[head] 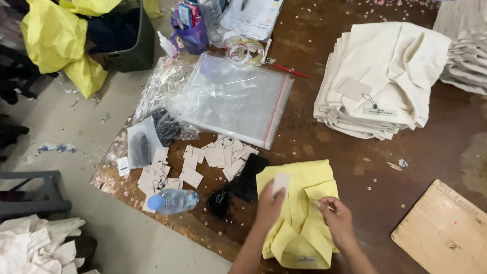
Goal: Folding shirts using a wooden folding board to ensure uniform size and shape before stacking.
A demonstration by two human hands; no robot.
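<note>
A folded yellow shirt (299, 213) lies on the brown table (355, 152), collar toward me, near the table's front edge. My left hand (269, 205) rests on the shirt and pinches a small pale tag (280, 183) between thumb and fingers, holding it upright over the shirt's front. My right hand (337, 220) sits on the shirt's right side, fingertips closed together at the placket; something thin may be between them, but it is too small to tell.

Just left of the shirt lie a black cloth piece (248, 177) and a tangle of black strings (220, 203). Beyond these, loose tags (203, 162) are scattered across the table. A water bottle (172, 201) with a blue cap lies on its side near the left edge. A stack of clear plastic bags (238, 99) lies farther back, flat. A pile of folded cream shirts (380, 81) stands at the far right, one bearing a hangtag. A wooden board (441, 233) lies at the right, well apart from the shirt.
</note>
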